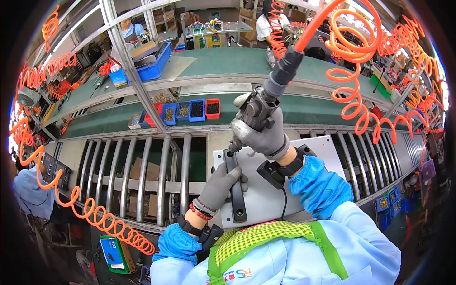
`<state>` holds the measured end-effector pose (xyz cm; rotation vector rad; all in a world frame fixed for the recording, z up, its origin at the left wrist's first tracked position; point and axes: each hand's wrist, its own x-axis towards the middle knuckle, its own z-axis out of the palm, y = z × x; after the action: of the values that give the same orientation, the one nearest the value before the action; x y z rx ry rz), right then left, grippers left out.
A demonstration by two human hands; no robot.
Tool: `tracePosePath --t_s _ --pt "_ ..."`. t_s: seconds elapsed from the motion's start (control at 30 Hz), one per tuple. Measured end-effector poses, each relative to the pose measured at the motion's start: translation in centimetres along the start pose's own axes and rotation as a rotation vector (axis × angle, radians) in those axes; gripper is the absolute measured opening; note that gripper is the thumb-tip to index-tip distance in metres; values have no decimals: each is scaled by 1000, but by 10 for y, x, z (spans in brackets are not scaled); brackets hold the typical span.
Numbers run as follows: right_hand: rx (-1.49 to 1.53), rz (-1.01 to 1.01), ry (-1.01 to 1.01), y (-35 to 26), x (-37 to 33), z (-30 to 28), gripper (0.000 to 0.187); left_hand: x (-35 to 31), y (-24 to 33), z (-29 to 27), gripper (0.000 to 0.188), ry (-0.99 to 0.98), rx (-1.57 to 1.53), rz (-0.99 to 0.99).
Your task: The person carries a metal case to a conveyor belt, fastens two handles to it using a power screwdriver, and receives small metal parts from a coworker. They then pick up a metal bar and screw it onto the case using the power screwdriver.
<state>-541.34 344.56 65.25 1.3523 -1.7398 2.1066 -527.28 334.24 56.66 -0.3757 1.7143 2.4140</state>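
In my right hand (266, 135), gloved in grey, a dark air screwdriver (259, 111) is gripped with its tip pointing down. An orange hose (316, 26) runs up from its top end. The tip is at the far end of a long black handle (237, 199), which lies on a light grey metal panel (259, 192). My left hand (219, 186), also gloved, is closed around the middle of that handle, pressing it against the panel. At the handle's near end a screw hole shows. Whether a screw sits under the tip cannot be made out.
The panel rests on a conveyor of metal rollers (166, 175). Beyond lie small blue and red bins (212, 109) of screws on a green shelf (256, 110). A metal post (135, 66) stands ahead on the left. Orange coiled hoses (102, 221) hang at both sides. Other people (273, 23) work farther off.
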Motion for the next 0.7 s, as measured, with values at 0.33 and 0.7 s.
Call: tracePosePath --t_s 0.33,0.7 --pt "83 118 -195 1 14 -6 33 1 0 -2 31 -4 60 21" --pt "-153 176 -181 -1 27 19 37 1 4 3 37 -25 29 67"
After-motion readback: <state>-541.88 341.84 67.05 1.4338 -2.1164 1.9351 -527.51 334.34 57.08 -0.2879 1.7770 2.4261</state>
